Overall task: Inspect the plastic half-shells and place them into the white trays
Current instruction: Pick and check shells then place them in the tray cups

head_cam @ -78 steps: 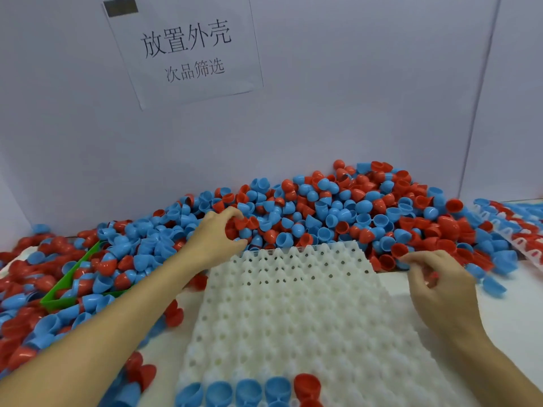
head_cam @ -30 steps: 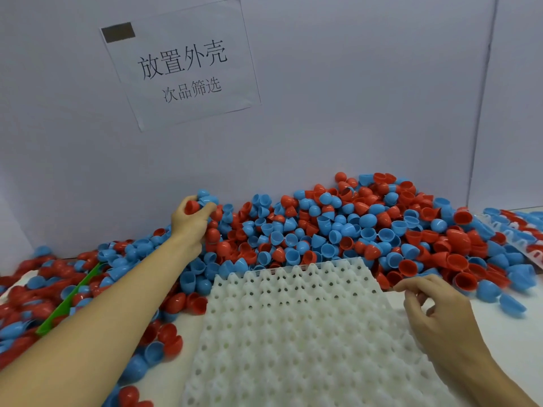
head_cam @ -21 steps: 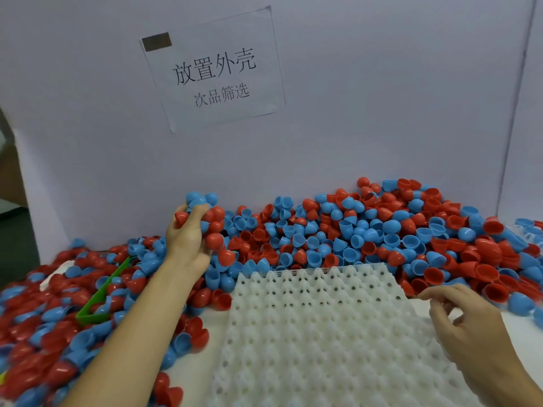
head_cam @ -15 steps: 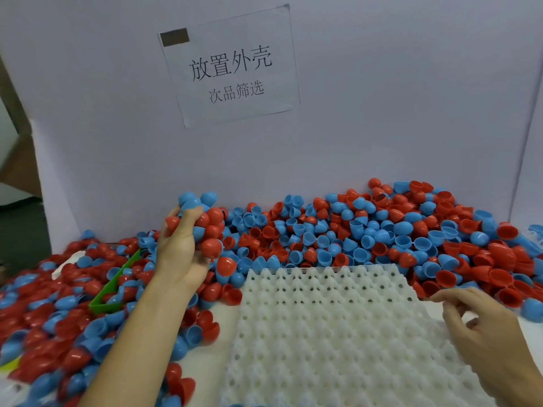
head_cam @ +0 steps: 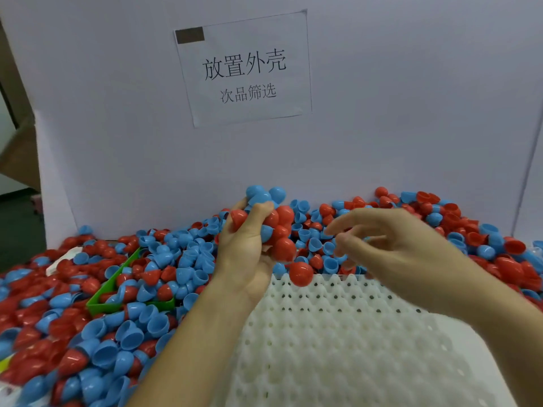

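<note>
Your right hand (head_cam: 402,254) has left the tray edge and swung across toward your raised left hand (head_cam: 249,245).

Over the near-empty white tray (head_cam: 338,333), left fingers clutch a handful of red and blue half-shells (head_cam: 276,227); right fingers are spread, holding nothing. One red shell (head_cam: 301,274) hangs loose, so pinch singly, checking rims.

Left hand (head_cam: 249,245) full of half-shells (head_cam: 276,224)
</note>
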`<move>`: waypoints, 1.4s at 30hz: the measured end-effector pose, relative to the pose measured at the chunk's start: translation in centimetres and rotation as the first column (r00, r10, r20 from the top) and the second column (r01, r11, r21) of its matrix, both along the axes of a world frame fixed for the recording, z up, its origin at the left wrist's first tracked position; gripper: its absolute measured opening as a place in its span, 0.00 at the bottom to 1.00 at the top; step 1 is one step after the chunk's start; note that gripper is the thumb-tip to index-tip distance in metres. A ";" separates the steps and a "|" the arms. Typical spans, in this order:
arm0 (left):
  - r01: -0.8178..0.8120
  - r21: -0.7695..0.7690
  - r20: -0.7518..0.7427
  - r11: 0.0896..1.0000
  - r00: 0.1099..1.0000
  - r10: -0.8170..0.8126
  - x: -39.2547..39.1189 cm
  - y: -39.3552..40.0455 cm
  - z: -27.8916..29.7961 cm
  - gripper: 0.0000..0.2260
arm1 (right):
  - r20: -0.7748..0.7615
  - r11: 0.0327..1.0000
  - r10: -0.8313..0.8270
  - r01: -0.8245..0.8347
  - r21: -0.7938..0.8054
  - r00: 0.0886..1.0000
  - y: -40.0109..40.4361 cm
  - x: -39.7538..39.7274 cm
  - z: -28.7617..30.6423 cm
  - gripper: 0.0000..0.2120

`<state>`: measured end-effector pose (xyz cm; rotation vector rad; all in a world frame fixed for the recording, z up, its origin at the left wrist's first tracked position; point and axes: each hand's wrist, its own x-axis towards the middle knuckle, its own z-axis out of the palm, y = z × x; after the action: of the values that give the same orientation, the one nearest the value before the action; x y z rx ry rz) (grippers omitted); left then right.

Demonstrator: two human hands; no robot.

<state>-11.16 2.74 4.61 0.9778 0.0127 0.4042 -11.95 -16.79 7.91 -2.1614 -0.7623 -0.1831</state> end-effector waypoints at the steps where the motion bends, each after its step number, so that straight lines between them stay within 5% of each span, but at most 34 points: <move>1: 0.031 -0.002 0.023 1.000 0.999 -0.031 -0.1 -0.3 0.1 0.06 | -0.026 1.000 0.008 -0.008 -0.023 1.000 0.7 -0.5 -0.2 0.12; 7: 0.092 -0.009 0.070 0.996 0.993 -0.091 -0.5 -1.6 0.1 0.06 | -0.220 0.990 0.143 -0.141 0.024 0.965 2.6 -1.0 -1.9 0.23; 12: 0.052 -0.047 0.025 0.998 0.998 -0.051 -0.4 -1.6 -0.1 0.12 | -0.171 0.983 0.170 -0.155 0.101 0.970 2.4 -0.9 -2.0 0.23; 21: 0.001 -0.087 -0.040 0.996 0.999 -0.004 0.4 -1.0 -0.6 0.05 | -0.092 0.978 0.176 -0.164 0.131 0.980 2.0 -0.1 -2.2 0.05; 29: -0.020 -0.081 -0.086 0.996 0.996 0.013 0.0 -0.6 -0.1 0.07 | -0.206 0.981 0.142 -0.109 0.162 0.968 1.3 1.5 -3.3 0.12; 42: 0.019 -0.039 -0.186 0.999 0.982 -0.026 -2.8 1.3 -1.1 0.06 | -0.416 0.984 0.103 -0.030 0.176 0.904 -2.9 0.4 -7.1 0.02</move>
<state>-13.97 4.08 3.46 0.9755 0.1787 0.2892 -11.56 -19.71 0.79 -1.9170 -0.5446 0.2482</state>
